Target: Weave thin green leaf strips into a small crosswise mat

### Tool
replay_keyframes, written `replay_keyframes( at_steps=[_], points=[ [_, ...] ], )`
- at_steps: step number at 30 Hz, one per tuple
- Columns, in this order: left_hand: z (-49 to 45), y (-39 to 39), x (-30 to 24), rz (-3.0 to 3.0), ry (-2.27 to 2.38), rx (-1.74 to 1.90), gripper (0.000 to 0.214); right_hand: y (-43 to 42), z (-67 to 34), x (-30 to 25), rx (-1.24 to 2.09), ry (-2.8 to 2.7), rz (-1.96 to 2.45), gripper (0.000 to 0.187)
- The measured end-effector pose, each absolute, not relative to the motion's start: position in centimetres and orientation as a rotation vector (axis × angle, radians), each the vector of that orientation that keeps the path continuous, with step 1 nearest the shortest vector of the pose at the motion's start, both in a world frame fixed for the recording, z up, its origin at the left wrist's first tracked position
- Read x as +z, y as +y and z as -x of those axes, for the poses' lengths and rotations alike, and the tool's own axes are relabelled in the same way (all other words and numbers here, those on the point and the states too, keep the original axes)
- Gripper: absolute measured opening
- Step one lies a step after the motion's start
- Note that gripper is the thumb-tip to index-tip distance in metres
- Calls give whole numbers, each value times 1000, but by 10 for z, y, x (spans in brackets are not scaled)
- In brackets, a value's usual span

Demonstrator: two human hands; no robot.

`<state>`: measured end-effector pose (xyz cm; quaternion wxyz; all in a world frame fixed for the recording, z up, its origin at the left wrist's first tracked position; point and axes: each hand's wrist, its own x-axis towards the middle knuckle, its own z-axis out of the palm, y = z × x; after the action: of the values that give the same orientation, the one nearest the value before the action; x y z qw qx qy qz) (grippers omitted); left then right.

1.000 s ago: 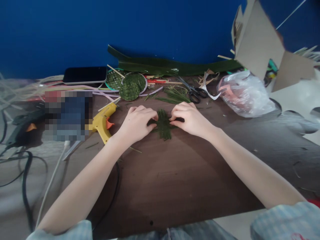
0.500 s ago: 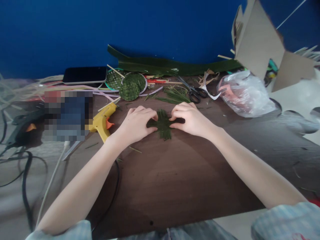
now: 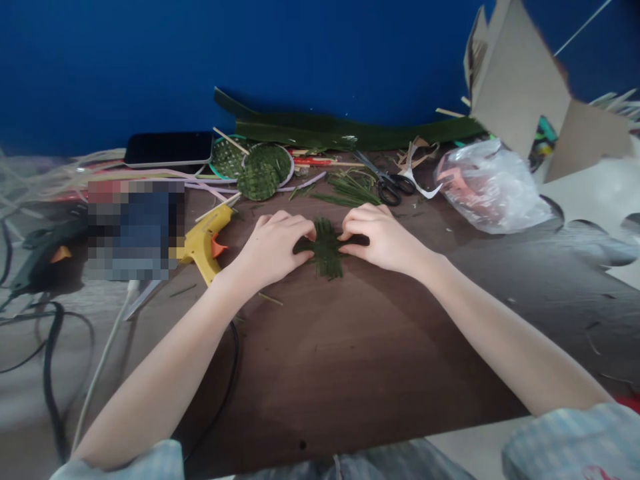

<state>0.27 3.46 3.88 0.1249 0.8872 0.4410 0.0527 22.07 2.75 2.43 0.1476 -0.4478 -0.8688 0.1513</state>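
A small woven piece of green leaf strips (image 3: 328,250) lies on the brown table between my hands, its strip ends sticking out on all sides. My left hand (image 3: 277,243) pinches the strips at its left edge between thumb and fingers. At the opposite edge, my right hand (image 3: 379,237) does the same. Behind the hands lies a bunch of loose leaf strips (image 3: 353,189), with dark-handled scissors (image 3: 393,187) beside it. A round woven green disc (image 3: 259,175) rests on a hoop to the left of these.
Left of my left hand lies a yellow glue gun (image 3: 207,240) with a cable. A black phone (image 3: 169,148), long green leaves (image 3: 310,130) and a plastic bag (image 3: 493,190) line the back. A cardboard box (image 3: 517,87) stands at the right. Another glue gun (image 3: 47,257) lies far left.
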Motion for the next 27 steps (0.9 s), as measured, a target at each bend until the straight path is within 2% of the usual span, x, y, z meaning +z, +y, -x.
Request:
replay_keyframes(
  at_steps=[27],
  points=[
    [-12,27,36,-2630,1372,174,16,27,-219,21,423,-2477,1278,12]
  ],
)
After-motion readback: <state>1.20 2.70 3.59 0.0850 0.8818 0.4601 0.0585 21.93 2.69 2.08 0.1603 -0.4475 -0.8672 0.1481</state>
